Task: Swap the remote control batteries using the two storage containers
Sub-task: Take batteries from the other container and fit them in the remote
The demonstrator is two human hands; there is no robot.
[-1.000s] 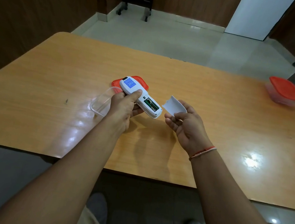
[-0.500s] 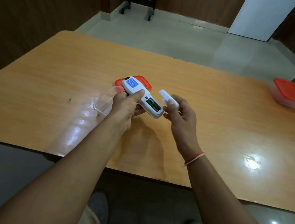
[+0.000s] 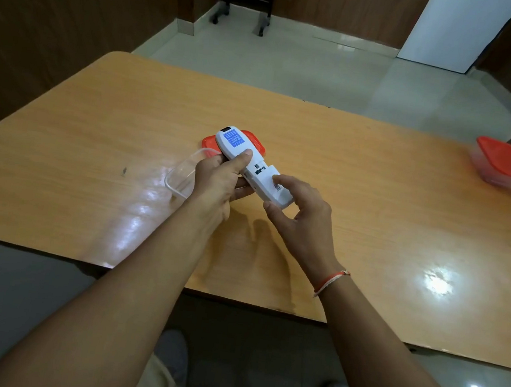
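Observation:
My left hand (image 3: 217, 185) grips a white remote control (image 3: 251, 164), held back side up above the table, its blue label facing me. The white battery cover (image 3: 275, 187) lies over the compartment at the remote's near end, and no batteries show. My right hand (image 3: 301, 213) pinches that end, index finger on the cover and thumb underneath. Behind my left hand an open clear container (image 3: 179, 178) rests on the table, with its red lid (image 3: 210, 143) lying beyond it. A second clear container with a red lid on (image 3: 504, 166) stands at the far right.
The wooden table (image 3: 373, 206) has its near edge close to my lap and its right edge next to the closed container. Beyond the far edge is tiled floor, with a rolling stand and a white door at the back.
My right hand carried the loose battery cover from the right over to the remote and laid it over the compartment. The batteries seen before are now covered. My left hand kept its grip.

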